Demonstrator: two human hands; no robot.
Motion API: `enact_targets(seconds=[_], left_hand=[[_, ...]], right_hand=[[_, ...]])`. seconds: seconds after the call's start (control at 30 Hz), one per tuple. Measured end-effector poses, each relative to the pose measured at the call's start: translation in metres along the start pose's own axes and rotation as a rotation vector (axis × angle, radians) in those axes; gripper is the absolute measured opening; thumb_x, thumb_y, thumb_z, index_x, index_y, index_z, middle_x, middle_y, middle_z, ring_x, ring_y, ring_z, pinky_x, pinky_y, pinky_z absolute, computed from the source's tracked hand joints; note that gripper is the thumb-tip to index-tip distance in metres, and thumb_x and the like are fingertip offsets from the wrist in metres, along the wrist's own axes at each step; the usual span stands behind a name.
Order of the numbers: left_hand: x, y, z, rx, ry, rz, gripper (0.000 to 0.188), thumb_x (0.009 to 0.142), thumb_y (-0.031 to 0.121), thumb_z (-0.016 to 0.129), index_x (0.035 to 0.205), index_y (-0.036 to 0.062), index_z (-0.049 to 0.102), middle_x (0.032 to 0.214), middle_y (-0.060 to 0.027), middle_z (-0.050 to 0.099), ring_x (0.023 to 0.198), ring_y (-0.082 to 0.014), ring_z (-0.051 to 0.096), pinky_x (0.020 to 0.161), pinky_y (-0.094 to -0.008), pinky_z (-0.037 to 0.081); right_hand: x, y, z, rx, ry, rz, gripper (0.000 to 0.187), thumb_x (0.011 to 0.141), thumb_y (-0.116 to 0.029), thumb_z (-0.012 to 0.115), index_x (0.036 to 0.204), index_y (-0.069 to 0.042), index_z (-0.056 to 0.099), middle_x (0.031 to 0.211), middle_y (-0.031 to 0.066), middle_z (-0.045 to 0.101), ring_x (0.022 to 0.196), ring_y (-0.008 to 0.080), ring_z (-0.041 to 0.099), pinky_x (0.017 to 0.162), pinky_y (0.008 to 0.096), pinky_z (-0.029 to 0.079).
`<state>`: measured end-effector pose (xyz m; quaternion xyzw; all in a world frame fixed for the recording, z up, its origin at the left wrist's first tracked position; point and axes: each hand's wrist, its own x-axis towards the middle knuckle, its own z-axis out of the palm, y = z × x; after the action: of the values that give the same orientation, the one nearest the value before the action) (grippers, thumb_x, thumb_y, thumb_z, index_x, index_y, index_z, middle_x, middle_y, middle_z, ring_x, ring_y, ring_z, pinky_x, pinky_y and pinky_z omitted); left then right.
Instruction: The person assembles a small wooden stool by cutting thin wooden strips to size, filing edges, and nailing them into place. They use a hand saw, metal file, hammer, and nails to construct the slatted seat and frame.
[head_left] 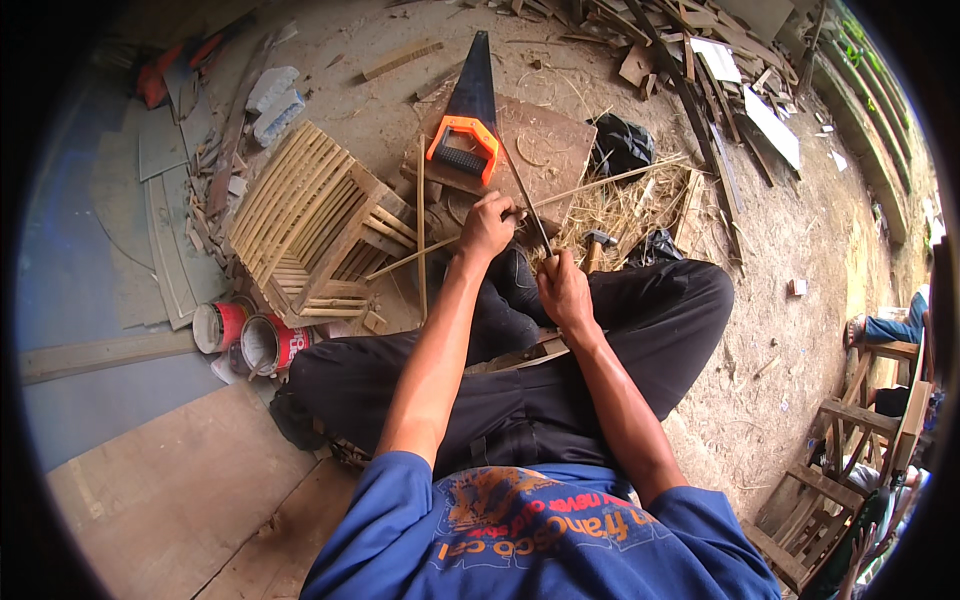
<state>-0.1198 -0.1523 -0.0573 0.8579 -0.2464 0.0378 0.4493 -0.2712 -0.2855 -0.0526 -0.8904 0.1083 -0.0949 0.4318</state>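
Note:
My left hand is closed around a thin bamboo strip, which slants up to the right past my fist. In my right hand is the handle end of a long, narrow knife, its dark blade pointing forward and crossing the strip just right of my left hand. Beyond both hands, a handsaw with an orange and black handle lies on a brown wooden board. A hammer rests beside my right hand, near my knee. Another narrow strip lies to the left of my left hand.
A slatted bamboo piece stands at the left, above two red paint cans. Shavings and a black plastic bag lie right of the board. Scrap wood is heaped far right. Another person's leg and wooden frames are at right.

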Motion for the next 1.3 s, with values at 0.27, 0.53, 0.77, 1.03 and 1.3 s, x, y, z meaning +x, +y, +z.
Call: enact_targets(seconds=[0.27,0.53,0.77,1.03,1.3], left_hand=[[-0.002,0.0,0.001,0.032,-0.014,0.004,0.015,0.084,0.01,0.074,0.085,-0.0004,0.062,0.084,-0.0179,0.063,0.08,-0.0412,0.063,0.07,-0.0472,0.049],[-0.006,-0.005,0.005,0.063,-0.022,0.027,0.013,0.085,0.008,0.069,0.089,0.0005,0.059,0.093,-0.0199,0.063,0.088,-0.0448,0.063,0.075,-0.0508,0.051],[-0.001,-0.004,0.005,0.048,-0.07,-0.003,0.02,0.086,0.015,0.072,0.087,0.0008,0.058,0.092,-0.0191,0.062,0.088,-0.0441,0.062,0.074,-0.0512,0.05],[-0.001,0.001,0.002,0.044,-0.046,-0.007,0.018,0.084,0.012,0.072,0.085,0.0008,0.058,0.09,-0.0189,0.062,0.087,-0.0445,0.062,0.074,-0.051,0.05],[0.0,0.001,0.001,0.041,-0.066,-0.022,0.014,0.085,0.011,0.07,0.085,0.001,0.06,0.089,-0.019,0.062,0.087,-0.0442,0.062,0.074,-0.0511,0.05]], right_hand=[[-0.002,0.007,0.007,-0.069,0.011,-0.058,0.027,0.09,-0.01,0.063,0.11,0.003,0.051,0.082,0.0281,0.064,0.081,0.0477,0.065,0.07,0.0535,0.051],[-0.003,-0.006,-0.006,0.028,0.016,-0.006,0.033,0.09,-0.009,0.063,0.118,0.005,0.052,0.086,0.0281,0.065,0.083,0.0474,0.066,0.072,0.0533,0.052],[-0.002,0.003,-0.001,-0.022,-0.025,-0.006,0.033,0.091,-0.01,0.063,0.117,0.006,0.052,0.087,0.0273,0.064,0.084,0.0478,0.065,0.073,0.0532,0.052],[0.0,0.0,0.0,-0.007,-0.015,-0.029,0.029,0.091,-0.01,0.062,0.113,0.005,0.05,0.08,0.0283,0.063,0.08,0.0487,0.064,0.07,0.0552,0.051],[0.002,0.0,-0.001,0.085,-0.018,0.012,0.022,0.091,-0.01,0.062,0.105,0.002,0.05,0.079,0.028,0.063,0.08,0.0498,0.063,0.068,0.0541,0.05]])
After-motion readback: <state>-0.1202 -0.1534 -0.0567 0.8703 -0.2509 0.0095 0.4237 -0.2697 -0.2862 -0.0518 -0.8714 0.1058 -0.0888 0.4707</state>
